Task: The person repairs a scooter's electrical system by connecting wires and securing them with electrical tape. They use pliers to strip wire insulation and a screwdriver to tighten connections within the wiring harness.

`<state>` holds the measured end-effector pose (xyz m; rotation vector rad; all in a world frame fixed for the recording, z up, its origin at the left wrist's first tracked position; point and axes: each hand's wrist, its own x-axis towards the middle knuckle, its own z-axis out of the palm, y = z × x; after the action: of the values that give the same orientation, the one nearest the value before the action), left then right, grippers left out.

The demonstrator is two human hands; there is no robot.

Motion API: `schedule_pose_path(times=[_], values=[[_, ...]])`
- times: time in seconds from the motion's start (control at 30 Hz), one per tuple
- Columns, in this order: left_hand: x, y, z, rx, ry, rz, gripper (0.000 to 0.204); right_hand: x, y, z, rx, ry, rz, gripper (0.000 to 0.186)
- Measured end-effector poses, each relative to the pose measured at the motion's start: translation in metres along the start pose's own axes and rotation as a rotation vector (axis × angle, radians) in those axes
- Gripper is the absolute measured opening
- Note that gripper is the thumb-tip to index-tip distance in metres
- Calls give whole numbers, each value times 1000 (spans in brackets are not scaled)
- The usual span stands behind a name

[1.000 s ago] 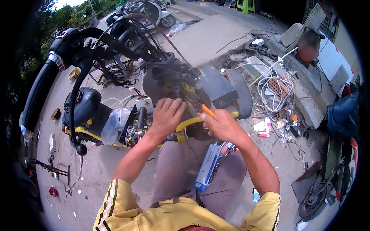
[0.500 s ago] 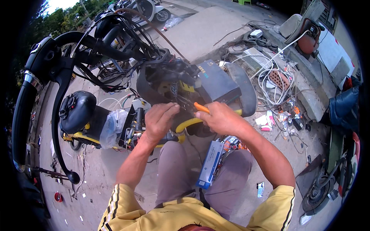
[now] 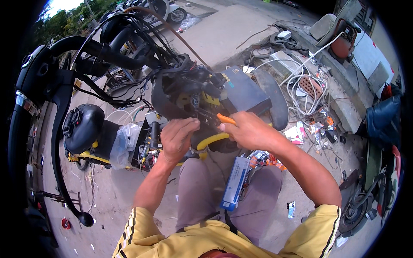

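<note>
My right hand [image 3: 249,130] is closed around a pair of orange-handled pliers [image 3: 226,119], whose dark jaws point left into the open front of a scooter. Opposite it, my left hand [image 3: 177,138] has its fingers pressed together at the edge of the opening; whatever they pinch is hidden. Just above the fingertips a coiled bundle of wires [image 3: 195,100] hangs inside the dark scooter body [image 3: 165,92]. A yellow frame tube [image 3: 215,139] curves below both hands. To the right of the wires, a dark box [image 3: 246,92] rests on the scooter.
A black handlebar with its brake lever [image 3: 63,116] reaches along the left. The black seat [image 3: 86,128] stands behind a clear plastic bag [image 3: 124,146]. A blue-and-white carton [image 3: 235,182] lies by my right thigh. Coiled white cable [image 3: 305,101] and scraps litter the ground at right.
The view has shifted slightly, and the handlebar sits a little farther left. My right elbow has swung outward. Both hands stay at the scooter's opening, the pliers still in the right.
</note>
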<state>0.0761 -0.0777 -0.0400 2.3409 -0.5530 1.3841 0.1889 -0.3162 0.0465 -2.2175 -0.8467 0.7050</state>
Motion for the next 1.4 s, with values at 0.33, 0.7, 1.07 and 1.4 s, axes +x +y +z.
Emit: schedule_pose_path(times=[0.33, 0.7, 1.07, 1.4], values=[[-2, -9, -5, -2, -79, 109, 37, -3, 6, 5, 315, -112, 59, 44], [83, 9, -48, 444, -420, 332, 33, -15, 44, 88, 1519, -353, 127, 31], [142, 4, -30, 526, -1049, 218, 28, 4, 51, 165, 2161, -563, -113, 37], [145, 2, -28, 594, -1152, 199, 33, -11, 35, 154, 1574, -79, -51, 33]])
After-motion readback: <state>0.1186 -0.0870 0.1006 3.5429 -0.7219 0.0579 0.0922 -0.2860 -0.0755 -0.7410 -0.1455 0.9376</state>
